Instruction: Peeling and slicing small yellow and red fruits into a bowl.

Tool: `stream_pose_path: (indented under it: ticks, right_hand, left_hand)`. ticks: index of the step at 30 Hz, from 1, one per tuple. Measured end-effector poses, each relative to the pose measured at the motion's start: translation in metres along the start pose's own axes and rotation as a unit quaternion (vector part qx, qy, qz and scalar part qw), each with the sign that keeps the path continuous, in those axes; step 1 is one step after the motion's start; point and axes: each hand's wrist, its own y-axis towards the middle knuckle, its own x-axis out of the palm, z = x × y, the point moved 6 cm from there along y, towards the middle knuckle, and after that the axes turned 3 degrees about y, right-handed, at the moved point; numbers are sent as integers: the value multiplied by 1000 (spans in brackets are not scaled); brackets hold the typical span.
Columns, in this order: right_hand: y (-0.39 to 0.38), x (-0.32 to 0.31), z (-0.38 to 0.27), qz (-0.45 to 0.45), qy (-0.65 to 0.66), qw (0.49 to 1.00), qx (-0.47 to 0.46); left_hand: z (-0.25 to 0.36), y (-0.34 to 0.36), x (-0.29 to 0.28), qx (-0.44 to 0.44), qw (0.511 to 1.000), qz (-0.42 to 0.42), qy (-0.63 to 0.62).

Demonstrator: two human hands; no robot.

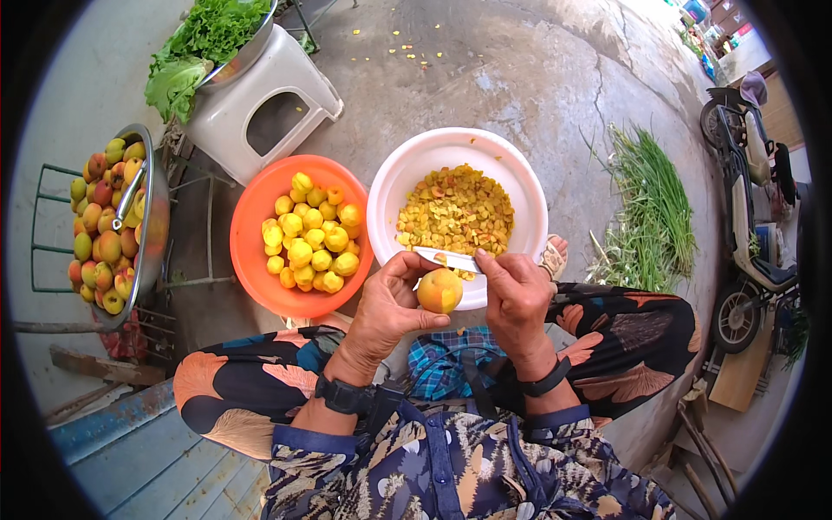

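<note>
Standing on floor (494, 82): white basin (380, 208) of yellow pieces (455, 212); at its left rim, orange basin (245, 238) of yellow fruits (312, 234). Left hand (379, 308) grasps round fruit (440, 292) over white basin's near rim: probably light, firm, slippery where cut; best held by sides. Right hand (518, 299) grips pale blade (452, 260), crowding left fingertips (404, 265).

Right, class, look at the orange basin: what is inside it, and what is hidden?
The orange basin holds a heap of peeled yellow fruit. The upper pieces show; those beneath, and the basin's floor under the heap, are covered.
</note>
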Motion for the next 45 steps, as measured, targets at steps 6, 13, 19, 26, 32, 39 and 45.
stream_pose_path:
  ticks: [6,13,19,26,32,39,45]
  right_hand:
    - [2,-12,-8,38,63,997,-14]
    - [-6,2,-37,2,84,992,-99]
    - [-6,1,-37,6,81,991,-103]
    - [-8,3,-30,27,51,994,-96]
    - [-1,3,-17,26,3,998,-51]
    - [0,-4,-3,33,58,998,-1]
    - [-5,3,-35,4,68,994,-91]
  left_hand:
    - [2,5,0,2,1000,16,0]
    - [-2,1,-5,0,999,36,39]
    - [-4,2,-6,-23,998,57,-24]
    - [-13,1,-6,-55,997,44,-10]
    - [-8,0,-4,-15,998,19,-66]
    - [-2,3,-4,-9,998,21,-61]
    - [-1,-1,-7,-35,998,53,-24]
